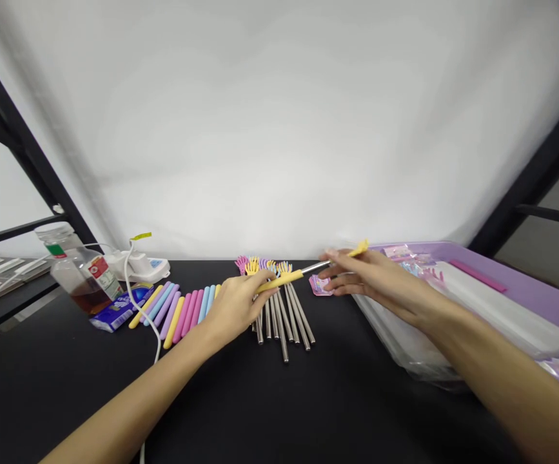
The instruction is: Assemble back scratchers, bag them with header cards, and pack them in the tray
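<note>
A yellow back scratcher (288, 280) is held across the middle of the view, above the table. My left hand (239, 301) is closed round its yellow handle. Near the yellow claw end, my right hand (369, 278) pinches the metal rod between thumb and fingers, its other fingers loosely curled. Beneath lie several metal back scratcher rods (284, 322) with pink, yellow, purple and blue claw heads (262, 264) pointing away from me. Left of them, several loose coloured handles (189, 316) lie side by side, partly covered by my left hand. A small pink card (320, 285) rests near my right fingers.
At the right stands a purple tray (453, 250) with clear plastic bags (405, 335) and a pink strip (477, 276). On the left are a bottle of brown liquid (83, 274), a blue packet (120, 309), a white power strip (156, 269) and a white cable (156, 335).
</note>
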Demonstrator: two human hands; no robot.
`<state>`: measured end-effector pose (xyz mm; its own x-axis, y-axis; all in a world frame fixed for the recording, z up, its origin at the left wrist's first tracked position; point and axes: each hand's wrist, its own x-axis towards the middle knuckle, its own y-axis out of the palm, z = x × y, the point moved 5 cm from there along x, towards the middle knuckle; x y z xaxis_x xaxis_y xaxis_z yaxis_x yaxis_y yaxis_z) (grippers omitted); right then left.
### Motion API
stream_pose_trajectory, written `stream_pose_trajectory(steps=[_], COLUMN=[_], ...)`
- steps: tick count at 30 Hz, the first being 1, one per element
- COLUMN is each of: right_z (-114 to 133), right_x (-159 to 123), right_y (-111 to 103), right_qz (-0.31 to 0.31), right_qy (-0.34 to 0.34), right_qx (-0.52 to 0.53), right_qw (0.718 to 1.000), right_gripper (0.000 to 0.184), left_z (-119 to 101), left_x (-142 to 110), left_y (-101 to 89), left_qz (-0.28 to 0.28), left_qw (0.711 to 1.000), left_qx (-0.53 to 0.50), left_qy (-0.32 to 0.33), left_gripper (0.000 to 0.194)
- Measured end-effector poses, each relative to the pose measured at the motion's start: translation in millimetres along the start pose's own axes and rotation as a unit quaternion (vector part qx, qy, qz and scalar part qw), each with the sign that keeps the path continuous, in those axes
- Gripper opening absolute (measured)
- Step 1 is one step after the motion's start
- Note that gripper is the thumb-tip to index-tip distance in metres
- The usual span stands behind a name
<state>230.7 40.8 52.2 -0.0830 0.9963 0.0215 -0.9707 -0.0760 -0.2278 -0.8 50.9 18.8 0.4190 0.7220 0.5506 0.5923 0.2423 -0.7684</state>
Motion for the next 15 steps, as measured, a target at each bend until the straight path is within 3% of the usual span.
stream_pose_trajectory(steps=[2, 4, 11, 15], right_z=[5.5, 4.4, -13.9, -14.5], right_x=[13.7, 19.2, 6.1, 9.7], right_y=[4.6, 13.0, 54.3, 46.1], right_qz=[-0.023, -0.024, 0.054, 0.031], right_qy=[-0.01, -0.03, -0.069, -0.08], right_qx=[0.125, 0.168, 0.169, 0.167], right_qw=[0.992, 0.985, 0.982, 0.982], right_gripper=[0.035, 0.027, 0.031, 0.032], left_z=[3.7, 4.2, -29.3, -29.2], left_x=[0.4, 1.1, -2.5, 1.2], left_y=[-4.0, -9.7, -7.2, -7.0], left_qz=[-0.018, -0.038, -0.056, -0.059], left_qw=[0.999, 0.994, 0.96, 0.961], left_qx=[0.051, 0.102, 0.226, 0.223], left_qy=[-0.005, -0.002, 0.154, 0.152], left_gripper=[0.015, 0.013, 0.022, 0.026])
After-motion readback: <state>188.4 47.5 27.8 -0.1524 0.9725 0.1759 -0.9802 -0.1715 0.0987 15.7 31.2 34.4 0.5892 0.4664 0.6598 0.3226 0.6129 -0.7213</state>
